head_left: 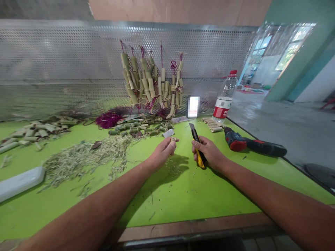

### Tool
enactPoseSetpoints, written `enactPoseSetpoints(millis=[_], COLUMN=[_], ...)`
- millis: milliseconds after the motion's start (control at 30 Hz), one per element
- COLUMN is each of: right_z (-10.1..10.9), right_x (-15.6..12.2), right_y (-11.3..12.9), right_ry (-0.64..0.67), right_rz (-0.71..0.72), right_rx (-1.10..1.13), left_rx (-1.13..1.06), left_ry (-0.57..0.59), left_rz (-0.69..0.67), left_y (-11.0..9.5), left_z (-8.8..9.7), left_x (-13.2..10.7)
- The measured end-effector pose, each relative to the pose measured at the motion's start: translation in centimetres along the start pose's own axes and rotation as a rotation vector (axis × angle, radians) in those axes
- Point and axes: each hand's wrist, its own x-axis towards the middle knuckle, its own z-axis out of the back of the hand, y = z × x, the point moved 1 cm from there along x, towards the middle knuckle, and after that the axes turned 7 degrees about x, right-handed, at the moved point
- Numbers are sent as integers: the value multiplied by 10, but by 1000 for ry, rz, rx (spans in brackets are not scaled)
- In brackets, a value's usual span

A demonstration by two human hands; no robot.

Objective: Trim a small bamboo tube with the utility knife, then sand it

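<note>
My left hand [162, 152] is closed around a short pale bamboo piece [173, 140], whose end pokes out above the fingers. A short way to its right, my right hand [208, 151] grips a yellow utility knife [196, 143] with the blade pointing up and away. Both hands hover just above the green table [188, 195], near its middle. A small scatter of shavings [172, 170] lies on the table under the left hand.
A heap of green shavings [86, 157] spreads at left, cut bamboo tubes [138, 126] and purple string [108, 119] behind. Strung bamboo bundles [151, 83] hang on the perforated metal screen [52, 66]. A water bottle [224, 99], a cordless drill [251, 144] and peeled sticks [213, 124] are at right.
</note>
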Motion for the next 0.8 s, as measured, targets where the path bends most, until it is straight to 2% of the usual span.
enactPoseSetpoints(millis=[200, 400, 800], right_z=[1, 2, -1], right_x=[4, 5, 4], right_y=[-5, -5, -2], right_ry=[44, -13, 5], right_rz=[-21, -104, -182], right_rx=[65, 200, 319], left_rx=[69, -14, 141], left_ry=[28, 2, -53], left_rz=[-15, 12, 52], left_y=[-1, 6, 7], left_z=[0, 1, 5], left_x=[0, 2, 1])
